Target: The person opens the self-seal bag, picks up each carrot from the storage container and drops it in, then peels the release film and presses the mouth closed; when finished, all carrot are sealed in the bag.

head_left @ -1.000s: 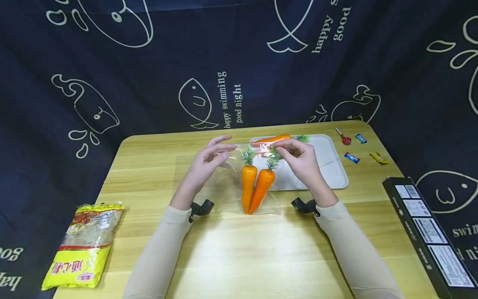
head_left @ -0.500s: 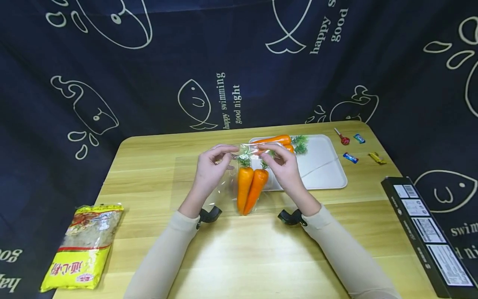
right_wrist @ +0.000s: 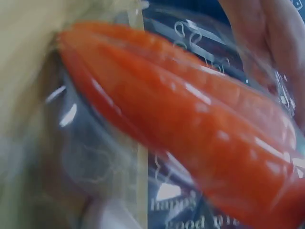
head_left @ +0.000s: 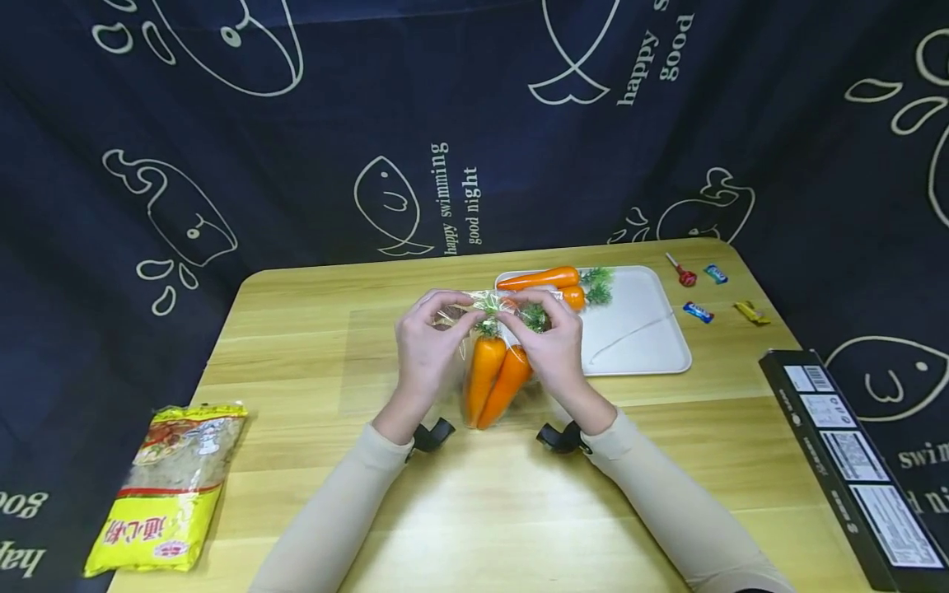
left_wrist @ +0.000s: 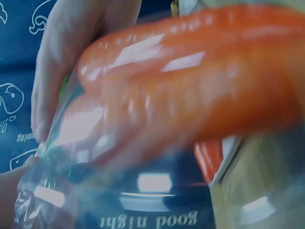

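A clear plastic bag (left_wrist: 52, 191) holds two orange carrots (head_left: 485, 371) with green leafy tops, their tips pointing toward the person. With thumb and fingers my left hand (head_left: 428, 350) pinches the gathered top of the bag. My right hand (head_left: 554, 342) pinches the same top close beside it, and the two thumbs nearly meet. Both wrist views show the carrots large and blurred behind shiny film. The hands partly cover the leafy tops.
Behind the hands, a white tray (head_left: 645, 342) bears more carrots (head_left: 544, 278). A lollipop (head_left: 684, 273) and several wrapped candies (head_left: 698, 312) lie right of it. A black box (head_left: 853, 469) stands at the right edge, a yellow food packet (head_left: 166, 490) at the left.
My hands have moved inward toward each other, drawing the bag's top together. The left fingers, looser a second ago, now pinch the film. The bagged carrots have shifted slightly left.
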Action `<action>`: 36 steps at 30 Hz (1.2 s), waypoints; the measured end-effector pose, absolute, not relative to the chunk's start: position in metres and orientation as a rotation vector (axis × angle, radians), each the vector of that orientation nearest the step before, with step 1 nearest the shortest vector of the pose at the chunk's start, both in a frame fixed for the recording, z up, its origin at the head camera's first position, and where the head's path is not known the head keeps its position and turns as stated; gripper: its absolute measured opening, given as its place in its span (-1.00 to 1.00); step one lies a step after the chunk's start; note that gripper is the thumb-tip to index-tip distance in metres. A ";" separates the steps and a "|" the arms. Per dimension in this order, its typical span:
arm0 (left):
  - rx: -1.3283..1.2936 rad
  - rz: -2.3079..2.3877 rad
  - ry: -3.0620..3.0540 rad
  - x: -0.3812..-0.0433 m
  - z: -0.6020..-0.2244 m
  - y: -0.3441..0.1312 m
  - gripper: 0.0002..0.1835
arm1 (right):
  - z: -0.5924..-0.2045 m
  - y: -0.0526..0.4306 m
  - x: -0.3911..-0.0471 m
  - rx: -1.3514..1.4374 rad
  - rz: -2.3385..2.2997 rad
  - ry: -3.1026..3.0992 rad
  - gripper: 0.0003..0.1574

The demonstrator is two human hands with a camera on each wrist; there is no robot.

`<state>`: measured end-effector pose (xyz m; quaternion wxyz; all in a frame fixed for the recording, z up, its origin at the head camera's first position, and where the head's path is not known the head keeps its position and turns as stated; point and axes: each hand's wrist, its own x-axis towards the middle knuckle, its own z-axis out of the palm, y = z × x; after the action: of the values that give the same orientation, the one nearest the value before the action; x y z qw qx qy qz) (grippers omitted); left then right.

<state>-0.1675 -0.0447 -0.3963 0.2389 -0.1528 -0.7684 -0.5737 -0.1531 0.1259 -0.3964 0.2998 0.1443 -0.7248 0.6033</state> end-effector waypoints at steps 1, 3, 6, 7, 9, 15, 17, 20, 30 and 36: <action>-0.438 -1.582 -2.119 -0.168 -0.395 -0.047 -0.81 | -0.396 0.129 -0.154 0.390 1.626 -1.939 -0.69; -0.458 -1.653 -2.159 -0.170 -0.393 -0.052 -0.83 | -0.396 0.137 -0.157 0.392 1.685 -1.980 -0.68; -0.460 -1.802 -2.248 -0.174 -0.389 -0.060 -0.85 | -0.394 0.150 -0.160 0.415 1.788 -2.042 -0.68; -0.454 -1.839 -2.286 -0.175 -0.389 -0.063 -0.84 | -0.395 0.155 -0.161 0.434 1.810 -2.066 -0.69; -0.465 -1.889 -2.366 -0.177 -0.387 -0.070 -0.83 | -0.398 0.164 -0.165 0.476 1.853 -2.107 -0.69; -0.671 -2.059 -2.574 -0.178 -0.377 -0.094 -0.73 | -0.410 0.191 -0.171 0.599 1.935 -2.228 -0.65; -0.791 -2.051 -2.638 -0.179 -0.373 -0.104 -0.68 | -0.411 0.196 -0.169 0.634 1.930 -2.285 -0.64; -0.964 -1.991 -2.718 -0.180 -0.369 -0.120 -0.61 | -0.411 0.202 -0.165 0.688 1.931 -2.373 -0.61; -1.137 -2.311 -2.806 -0.175 -0.418 -0.169 -0.52 | -0.453 0.187 -0.155 0.777 2.136 -2.591 -0.54; -0.846 -2.308 -2.970 -0.176 -0.449 -0.176 -0.55 | -0.473 0.170 -0.153 0.735 1.871 -2.771 -0.49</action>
<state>-0.1759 -0.1765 -0.4485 -0.3495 -0.2056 -0.7218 -0.5609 -0.1529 0.1698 -0.4730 -0.1404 0.2125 -0.8014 0.5411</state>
